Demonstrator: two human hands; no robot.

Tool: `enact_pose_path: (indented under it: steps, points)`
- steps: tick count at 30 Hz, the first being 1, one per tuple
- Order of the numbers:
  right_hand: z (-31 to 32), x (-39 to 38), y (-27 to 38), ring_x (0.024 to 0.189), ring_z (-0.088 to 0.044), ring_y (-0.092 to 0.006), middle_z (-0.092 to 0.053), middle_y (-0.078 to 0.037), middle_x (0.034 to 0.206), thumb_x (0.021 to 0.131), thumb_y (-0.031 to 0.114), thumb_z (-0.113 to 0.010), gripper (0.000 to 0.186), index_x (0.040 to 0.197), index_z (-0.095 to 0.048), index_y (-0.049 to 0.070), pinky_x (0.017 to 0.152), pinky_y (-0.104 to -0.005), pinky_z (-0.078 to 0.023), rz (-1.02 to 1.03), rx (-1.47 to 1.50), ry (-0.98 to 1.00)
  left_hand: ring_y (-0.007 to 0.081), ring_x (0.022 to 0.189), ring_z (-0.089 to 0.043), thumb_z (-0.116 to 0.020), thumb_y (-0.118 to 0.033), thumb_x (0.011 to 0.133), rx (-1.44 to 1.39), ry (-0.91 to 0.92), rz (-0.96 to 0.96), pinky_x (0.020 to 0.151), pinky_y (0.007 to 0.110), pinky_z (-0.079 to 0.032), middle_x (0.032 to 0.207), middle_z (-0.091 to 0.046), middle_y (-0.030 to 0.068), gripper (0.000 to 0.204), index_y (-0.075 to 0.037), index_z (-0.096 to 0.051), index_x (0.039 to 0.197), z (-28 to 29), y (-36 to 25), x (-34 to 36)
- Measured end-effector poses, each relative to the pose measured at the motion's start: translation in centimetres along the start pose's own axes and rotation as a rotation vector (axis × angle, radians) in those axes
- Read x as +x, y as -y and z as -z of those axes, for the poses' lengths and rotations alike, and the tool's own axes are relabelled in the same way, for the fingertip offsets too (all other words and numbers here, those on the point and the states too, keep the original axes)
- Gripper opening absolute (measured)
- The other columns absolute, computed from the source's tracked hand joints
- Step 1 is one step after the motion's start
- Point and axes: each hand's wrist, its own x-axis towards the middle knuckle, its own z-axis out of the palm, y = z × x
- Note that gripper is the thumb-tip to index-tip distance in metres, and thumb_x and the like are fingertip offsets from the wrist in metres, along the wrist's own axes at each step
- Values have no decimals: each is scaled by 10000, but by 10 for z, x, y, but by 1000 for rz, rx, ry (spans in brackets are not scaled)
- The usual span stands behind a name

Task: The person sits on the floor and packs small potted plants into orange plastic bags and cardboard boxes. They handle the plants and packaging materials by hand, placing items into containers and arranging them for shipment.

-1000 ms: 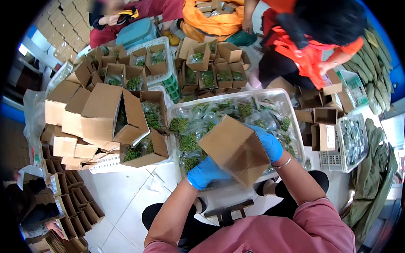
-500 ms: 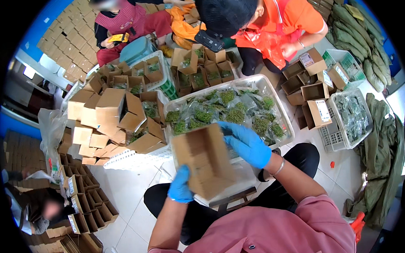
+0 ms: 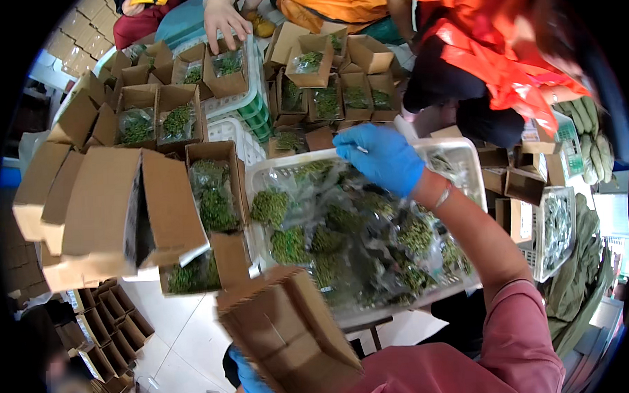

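Observation:
My blue-gloved left hand [image 3: 248, 375] grips an open, empty cardboard box [image 3: 292, 336], tilted low in front of me and hiding most of that hand. Above the far edge of a white plastic tray [image 3: 478, 218], my gloved right hand [image 3: 369, 160] is loosely bent, fingers apart, with nothing visible in it. The tray holds clear bags of small green clustered produce [image 3: 270, 206]. Just left of it stands a box of the same bagged produce [image 3: 214, 207].
Stacked cardboard boxes [image 3: 97, 211] crowd the left, with filled boxes [image 3: 303, 65] behind the tray. A co-worker's bare hand [image 3: 225, 19] reaches over a crate at the back. A person in orange [image 3: 490, 65] bends at back right, near another white crate [image 3: 538, 258] and green sacks.
My right hand has left the box and risen over the tray. The box moved down and nearer me in my left hand. A co-worker's hand reached in at the back.

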Motion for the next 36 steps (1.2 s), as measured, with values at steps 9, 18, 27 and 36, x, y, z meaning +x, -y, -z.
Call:
enact_pose_path:
  steps: [9, 18, 27, 36]
  points:
    - [-76, 157, -104, 781, -609, -384, -646, -187, 895, 804, 265, -558, 287, 877, -674, 14, 714, -466, -492, -42, -437, 623, 211, 1137, -511, -659, -630, 733, 568, 43, 316, 915, 328, -443, 1315, -462, 84, 974, -70, -254, 1418, -111, -61, 17]
    - [-125, 191, -141, 752, -615, -373, -640, -202, 841, 754, 209, -585, 230, 795, -680, 4, 669, -464, -504, 45, -486, 787, 213, 1143, -507, -646, -623, 744, 575, -91, 246, 922, 338, -440, 1319, -460, 81, 949, -77, -260, 1417, -125, -65, 110]
    - [-179, 189, -124, 983, -599, -369, -585, -234, 1110, 699, 305, -751, 955, 1421, -214, -17, 801, -430, -503, -94, -481, 785, 216, 1149, -504, -634, -616, 756, 535, -151, 223, 929, 347, -438, 1322, -459, 78, 924, -83, -266, 1416, -117, -62, 127]
    - [-231, 185, -167, 946, -607, -384, -595, -249, 1071, 772, 119, -629, 716, 1396, -290, 20, 766, -442, -504, -123, -353, 560, 219, 1155, -501, -622, -608, 768, 508, -183, 207, 936, 356, -435, 1326, -457, 75, 900, -90, -272, 1415, -108, -63, 130]
